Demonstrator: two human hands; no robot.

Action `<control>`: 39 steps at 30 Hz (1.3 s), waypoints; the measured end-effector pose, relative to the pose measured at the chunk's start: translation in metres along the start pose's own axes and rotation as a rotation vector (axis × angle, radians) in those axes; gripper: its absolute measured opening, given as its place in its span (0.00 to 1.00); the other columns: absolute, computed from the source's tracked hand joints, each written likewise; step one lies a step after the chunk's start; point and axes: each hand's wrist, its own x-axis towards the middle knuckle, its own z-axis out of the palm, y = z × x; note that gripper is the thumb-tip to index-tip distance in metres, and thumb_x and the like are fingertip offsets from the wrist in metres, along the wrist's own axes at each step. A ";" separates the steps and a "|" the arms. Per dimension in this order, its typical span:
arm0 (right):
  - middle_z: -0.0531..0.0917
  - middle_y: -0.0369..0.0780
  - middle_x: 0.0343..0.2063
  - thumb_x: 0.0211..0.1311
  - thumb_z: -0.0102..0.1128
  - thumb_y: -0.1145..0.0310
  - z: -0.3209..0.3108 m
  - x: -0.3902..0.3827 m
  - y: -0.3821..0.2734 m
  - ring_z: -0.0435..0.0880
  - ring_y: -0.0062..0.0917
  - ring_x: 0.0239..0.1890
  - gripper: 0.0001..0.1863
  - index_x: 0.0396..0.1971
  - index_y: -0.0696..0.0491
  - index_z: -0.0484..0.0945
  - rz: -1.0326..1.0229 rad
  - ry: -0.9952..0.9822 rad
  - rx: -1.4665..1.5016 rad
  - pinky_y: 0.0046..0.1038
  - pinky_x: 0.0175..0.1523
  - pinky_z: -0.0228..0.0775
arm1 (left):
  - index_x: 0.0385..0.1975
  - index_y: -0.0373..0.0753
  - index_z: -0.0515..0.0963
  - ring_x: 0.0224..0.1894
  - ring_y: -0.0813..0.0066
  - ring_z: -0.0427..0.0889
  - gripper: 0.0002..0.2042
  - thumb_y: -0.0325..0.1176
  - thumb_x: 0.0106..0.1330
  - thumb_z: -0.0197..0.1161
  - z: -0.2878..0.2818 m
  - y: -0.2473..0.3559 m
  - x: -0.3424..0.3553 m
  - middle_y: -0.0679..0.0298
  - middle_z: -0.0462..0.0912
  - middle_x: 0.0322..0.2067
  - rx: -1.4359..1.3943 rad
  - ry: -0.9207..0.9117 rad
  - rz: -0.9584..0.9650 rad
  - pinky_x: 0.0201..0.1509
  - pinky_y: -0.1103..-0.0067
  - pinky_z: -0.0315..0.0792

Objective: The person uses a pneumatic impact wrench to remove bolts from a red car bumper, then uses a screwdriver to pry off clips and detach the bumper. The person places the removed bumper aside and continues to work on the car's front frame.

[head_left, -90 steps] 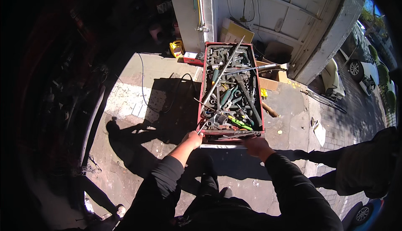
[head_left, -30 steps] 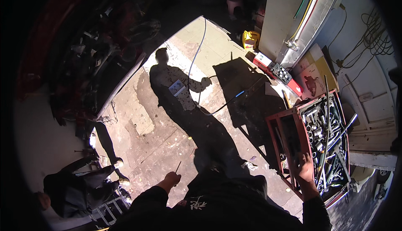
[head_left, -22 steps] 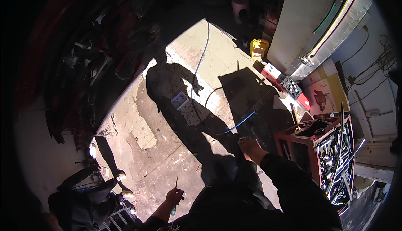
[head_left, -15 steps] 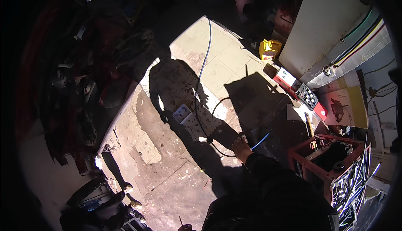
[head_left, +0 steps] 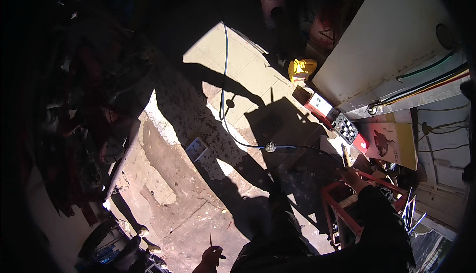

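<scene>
At the lower edge, my left hand [head_left: 210, 258] is closed around a thin, pointed dark rod [head_left: 210, 240] that sticks upward. My right arm reaches out to the right. My right hand [head_left: 353, 178] is closed on a dark hose [head_left: 317, 150] beside the red metal frame; the grip itself is small and shaded. The hose carries a shiny rounded metal piece [head_left: 270, 147] and bends away into a blue stretch [head_left: 226, 60] toward the far floor. Just beyond my right fingers stands a yellowish stick-like piece [head_left: 345, 156], and I cannot tell whether they touch it.
A red metal frame [head_left: 341, 212] stands at the right. Beyond it are a red box [head_left: 360, 143], a checkered panel [head_left: 344, 128], a printed carton [head_left: 391, 141] and a yellow jug [head_left: 301, 70]. A white tray [head_left: 196, 149] lies on the shadowed floor. Dark clutter fills the left.
My right hand has moved right to the red frame, drawing the hose along with its metal piece. My left hand with the rod has come further into view. The whole view has shifted.
</scene>
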 end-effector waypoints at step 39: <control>0.90 0.51 0.31 0.62 0.66 0.61 0.512 -0.275 -0.342 0.92 0.46 0.40 0.11 0.33 0.54 0.88 -0.319 -0.238 -0.905 0.43 0.44 0.84 | 0.56 0.42 0.79 0.15 0.68 0.76 0.22 0.52 0.75 0.68 -0.621 -0.355 0.090 0.51 0.90 0.31 -0.351 0.261 0.073 0.17 0.70 0.67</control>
